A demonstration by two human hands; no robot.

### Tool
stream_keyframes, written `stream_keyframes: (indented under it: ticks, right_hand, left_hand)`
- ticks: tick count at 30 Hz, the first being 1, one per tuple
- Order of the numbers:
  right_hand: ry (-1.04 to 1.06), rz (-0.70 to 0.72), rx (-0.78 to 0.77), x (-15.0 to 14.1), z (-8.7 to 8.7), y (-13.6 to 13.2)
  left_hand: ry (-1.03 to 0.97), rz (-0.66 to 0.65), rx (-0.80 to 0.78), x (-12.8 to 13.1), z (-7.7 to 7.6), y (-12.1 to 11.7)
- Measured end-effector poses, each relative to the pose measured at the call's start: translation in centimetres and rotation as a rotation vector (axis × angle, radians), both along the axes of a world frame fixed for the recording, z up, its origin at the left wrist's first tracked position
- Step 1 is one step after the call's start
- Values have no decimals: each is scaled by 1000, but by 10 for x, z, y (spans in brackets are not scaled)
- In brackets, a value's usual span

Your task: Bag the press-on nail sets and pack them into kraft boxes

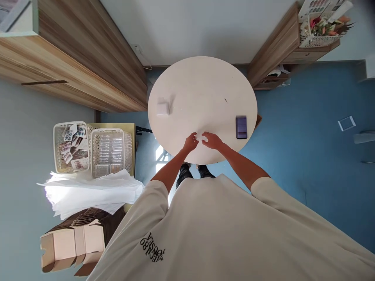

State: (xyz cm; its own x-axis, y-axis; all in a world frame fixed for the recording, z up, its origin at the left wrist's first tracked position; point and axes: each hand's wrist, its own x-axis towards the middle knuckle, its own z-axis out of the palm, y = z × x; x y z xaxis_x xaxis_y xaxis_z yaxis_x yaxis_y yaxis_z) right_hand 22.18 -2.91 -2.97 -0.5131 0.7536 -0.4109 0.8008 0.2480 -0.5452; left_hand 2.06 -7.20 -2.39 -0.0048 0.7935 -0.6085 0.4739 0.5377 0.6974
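Over the near edge of the round table (202,86), my left hand (190,143) has its fingers curled around a tiny pale thing (198,137), too small to name. Facing it a short gap away is my right hand (212,141), with thumb and fingers bent but apart. It has nothing clear in its grasp. To the right of that hand, a dark phone-like device (241,127) lies flat on the tabletop. Farther off at the left sits a small white block-shaped thing (163,108), its details blurred. A small dark sliver or mark (226,100) shows at the right.
Left of the table, one white basket (55,148) holds printed packets and another (128,150) holds clear plastic cases. White sheets (93,193) and an opened cardboard box (66,246) lie nearer me. Wooden cabinets (96,50) flank the far side.
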Motion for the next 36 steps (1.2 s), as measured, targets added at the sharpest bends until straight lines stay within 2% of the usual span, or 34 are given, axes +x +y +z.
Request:
stream_keyframes:
  ticks: [6, 10, 16, 25, 30, 36]
  right_hand:
    - [-26, 36, -8, 5, 19, 23]
    - [-16, 5, -75, 5, 29, 39]
    - [2, -10, -161, 3, 37, 50]
    - [-132, 15, -78, -5, 30, 35]
    - [-117, -1, -8, -5, 29, 40]
    - [38, -296, -61, -7, 20, 49]
  left_hand:
    - [0, 38, 1, 4, 8, 23]
    - [-2, 86, -46, 9, 10, 40]
    - [-41, 194, -82, 17, 7, 49]
    - [-141, 318, -104, 15, -1, 47]
    - [-182, 289, -73, 15, -9, 33]
    - [-145, 200, -29, 18, -17, 12]
